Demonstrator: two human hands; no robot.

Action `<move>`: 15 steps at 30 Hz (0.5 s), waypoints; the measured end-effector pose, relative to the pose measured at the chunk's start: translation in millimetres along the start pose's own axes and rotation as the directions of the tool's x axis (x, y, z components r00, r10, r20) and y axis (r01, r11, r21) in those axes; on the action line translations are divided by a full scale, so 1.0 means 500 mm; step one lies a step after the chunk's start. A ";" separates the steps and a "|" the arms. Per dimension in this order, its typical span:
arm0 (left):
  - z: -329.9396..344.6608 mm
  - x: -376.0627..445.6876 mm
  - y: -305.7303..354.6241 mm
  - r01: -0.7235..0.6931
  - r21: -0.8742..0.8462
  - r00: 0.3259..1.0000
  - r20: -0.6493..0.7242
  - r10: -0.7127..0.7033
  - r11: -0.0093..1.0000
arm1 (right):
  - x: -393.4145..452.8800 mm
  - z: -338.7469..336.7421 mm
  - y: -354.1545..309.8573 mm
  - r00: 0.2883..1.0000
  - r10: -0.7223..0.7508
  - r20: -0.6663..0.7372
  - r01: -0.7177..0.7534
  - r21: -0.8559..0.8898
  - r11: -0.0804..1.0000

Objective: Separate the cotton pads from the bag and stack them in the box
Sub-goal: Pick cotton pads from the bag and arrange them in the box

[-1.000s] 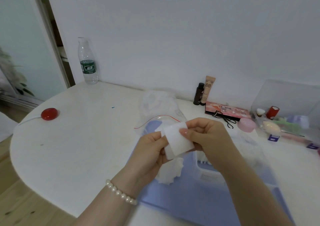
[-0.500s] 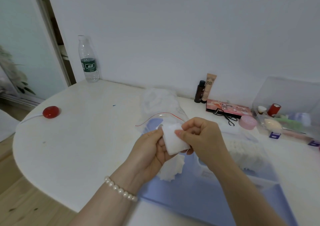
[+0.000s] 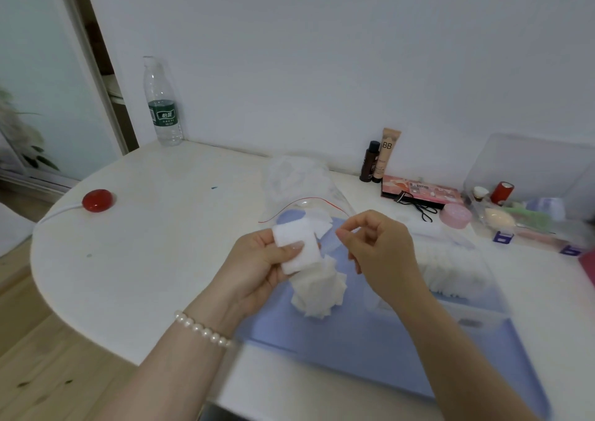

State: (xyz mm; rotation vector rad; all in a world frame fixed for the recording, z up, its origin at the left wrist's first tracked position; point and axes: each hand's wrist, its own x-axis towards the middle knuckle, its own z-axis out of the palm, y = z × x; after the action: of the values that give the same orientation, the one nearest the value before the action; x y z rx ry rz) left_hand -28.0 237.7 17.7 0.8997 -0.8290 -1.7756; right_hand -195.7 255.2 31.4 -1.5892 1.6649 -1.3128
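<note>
My left hand [image 3: 257, 269] grips a small stack of white cotton pads [image 3: 296, 250], thumb pressed on top. My right hand [image 3: 380, 253] is just to the right of it, its fingers curled; thumb and forefinger seem to pinch one thin pad [image 3: 325, 227] peeled off the stack, but blur hides it. Below the hands a twisted column of pads [image 3: 318, 291] lies on a blue mat [image 3: 354, 340]. The clear zip bag [image 3: 299, 175] with a red seal line lies behind. A clear box [image 3: 483, 311] at the right holds a row of pads.
A water bottle [image 3: 162, 105] stands at the back left and a red round object [image 3: 97, 200] on a white cord lies left. Two cosmetic tubes [image 3: 380, 156], a palette [image 3: 418, 192], a pink jar [image 3: 455, 216] and a clear organiser [image 3: 531, 214] line the back right.
My right hand has drawn away to the right from the stack, which it touched before. My left hand keeps the stack, now lower and thumb on top.
</note>
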 end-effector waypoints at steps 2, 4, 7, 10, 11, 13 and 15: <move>-0.021 0.003 0.006 -0.021 0.019 0.998 -0.054 0.022 1.000 | -0.010 -0.003 0.004 0.993 -0.052 0.105 0.066 -0.134 0.989; -0.035 0.001 0.009 -0.023 0.023 0.997 -0.070 0.025 0.999 | -0.024 0.000 0.002 0.953 -0.087 0.291 0.173 -0.283 0.943; -0.047 -0.007 0.006 -0.006 0.001 0.998 -0.057 0.006 1.000 | -0.039 0.007 0.011 0.852 -0.125 0.508 0.355 -0.387 0.851; -0.054 -0.008 -0.001 0.006 -0.014 0.999 -0.045 -0.007 1.000 | -0.044 0.016 0.027 0.823 -0.171 0.541 0.478 -0.499 0.723; -0.057 -0.008 -0.003 0.009 -0.016 0.999 -0.042 -0.010 1.000 | -0.042 0.021 0.034 0.829 -0.206 0.520 0.503 -0.529 0.684; -0.060 -0.007 -0.006 0.015 -0.024 0.999 -0.044 -0.016 1.000 | -0.037 0.023 0.037 0.868 -0.268 0.417 0.472 -0.530 0.704; -0.059 -0.007 -0.010 0.015 -0.027 0.999 -0.045 -0.016 1.000 | -0.032 0.006 0.020 0.926 -0.234 0.297 0.344 -0.403 0.848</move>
State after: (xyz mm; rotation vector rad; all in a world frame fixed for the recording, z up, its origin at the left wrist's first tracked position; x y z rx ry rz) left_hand -4.0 238.4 -0.3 0.9277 -0.7701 -1.7697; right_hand -194.5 268.1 17.2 -2.2510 1.7010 -0.8453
